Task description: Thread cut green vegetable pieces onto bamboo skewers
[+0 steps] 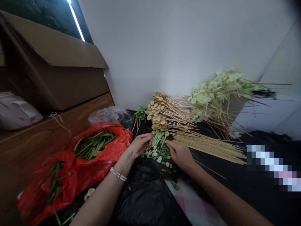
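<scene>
My left hand (pixel 142 143) reaches in from the left, thumb and fingers pinched at the left end of a small row of cut green stems (pixel 159 138). At the right end of that row is my right hand (pixel 180 153), its fingers curled closed; whatever lies between them is too small to tell. Below both hands is a loose pile of chopped green and white vegetable bits (pixel 158 153) on black plastic (pixel 145 191). Just beyond the stems, a stack of skewered round pale-brown slices (pixel 158 111) lies with its sticks pointing right.
Bare bamboo skewers (pixel 211 146) lie in a row at the right. Behind them are skewered pale-green leaves (pixel 218 88) against the wall. Red plastic bags (pixel 91 171) with long green stems (pixel 96 142) sit left, near a clear bag (pixel 111 116) and a cardboard box (pixel 70 84).
</scene>
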Demonstrator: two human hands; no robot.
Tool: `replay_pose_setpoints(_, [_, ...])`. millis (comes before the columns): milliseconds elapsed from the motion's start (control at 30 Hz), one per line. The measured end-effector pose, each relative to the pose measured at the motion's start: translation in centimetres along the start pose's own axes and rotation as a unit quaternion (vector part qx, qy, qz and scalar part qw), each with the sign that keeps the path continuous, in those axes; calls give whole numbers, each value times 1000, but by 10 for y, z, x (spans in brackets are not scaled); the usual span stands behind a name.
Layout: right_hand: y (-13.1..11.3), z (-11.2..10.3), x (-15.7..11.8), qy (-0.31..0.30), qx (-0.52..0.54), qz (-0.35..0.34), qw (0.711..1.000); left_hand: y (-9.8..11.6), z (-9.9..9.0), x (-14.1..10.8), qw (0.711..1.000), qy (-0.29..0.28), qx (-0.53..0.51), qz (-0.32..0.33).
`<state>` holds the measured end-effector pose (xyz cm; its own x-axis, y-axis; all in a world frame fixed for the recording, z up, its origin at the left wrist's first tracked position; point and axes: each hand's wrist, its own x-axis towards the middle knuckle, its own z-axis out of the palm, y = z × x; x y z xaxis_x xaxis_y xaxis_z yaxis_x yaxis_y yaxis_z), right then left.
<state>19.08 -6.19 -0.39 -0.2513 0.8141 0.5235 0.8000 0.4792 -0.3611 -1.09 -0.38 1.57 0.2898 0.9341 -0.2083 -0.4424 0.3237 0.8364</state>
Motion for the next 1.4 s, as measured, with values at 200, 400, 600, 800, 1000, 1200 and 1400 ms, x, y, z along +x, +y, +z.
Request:
replay_pose_setpoints(200, [-1,-1,0,2,0,4,1000,0,1,-1,1000,14,-5,-6])
replay_pose_setpoints(400, [-3,0,0,-4,-9,14,1000,-1,-1,1,1000,16,13,12])
replay_pose_setpoints(600, [-4,2,-2,-13,-7,9,1000,-3,-2,2,999,25,36,8])
replay_pose_setpoints(800, [-1,7,-1,12,50,7,999,-2,4,-4,998,25,50,4])
replay_pose_setpoints(1000, [-4,6,1,33,78,3,996,-14,20,-14,998,-25,58,-29])
replay_pose_setpoints(1200, [-6,5,0,17,53,18,998,-21,20,-7,1000,8,-28,-10])
replay_pose_setpoints(1400, [-7,4,-1,-8,53,22,998,-27,20,-4,998,16,-63,-15])
